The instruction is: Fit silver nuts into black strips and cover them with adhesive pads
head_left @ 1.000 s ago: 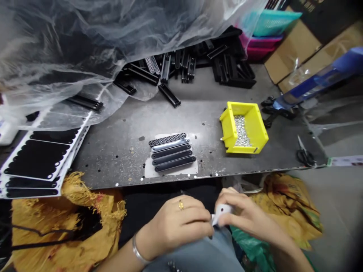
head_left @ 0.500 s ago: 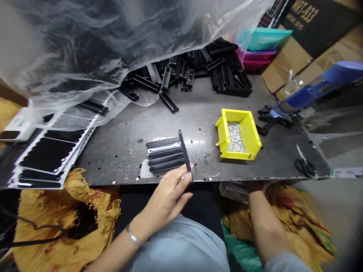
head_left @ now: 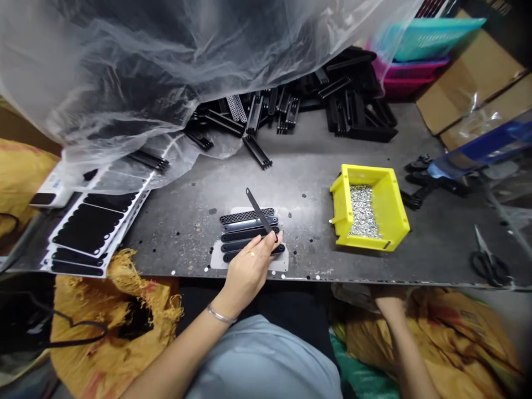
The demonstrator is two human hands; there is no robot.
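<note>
Left hand (head_left: 245, 271) pinching a black strip (head_left: 260, 213), held tilted just above a row of black bars (head_left: 249, 235) on the surface (head_left: 316, 260); yellow bin (head_left: 394, 213) right of that row; right hand (head_left: 388, 296) past the surface's edge, grip hidden, impossible to tell.

I'm getting bright, soft light from somewhere above, w/ pale glare spreading across the grey metal worktable (head_left: 310, 191) and a white sheen running over the clear plastic sheet (head_left: 103, 72). Faint shadows are lying under the yellow plastic bin (head_left: 369, 208). The thin black metal bar (head_left: 261, 215) is reading sharp, but wide-angle distortion is bending the frame edges.
</note>
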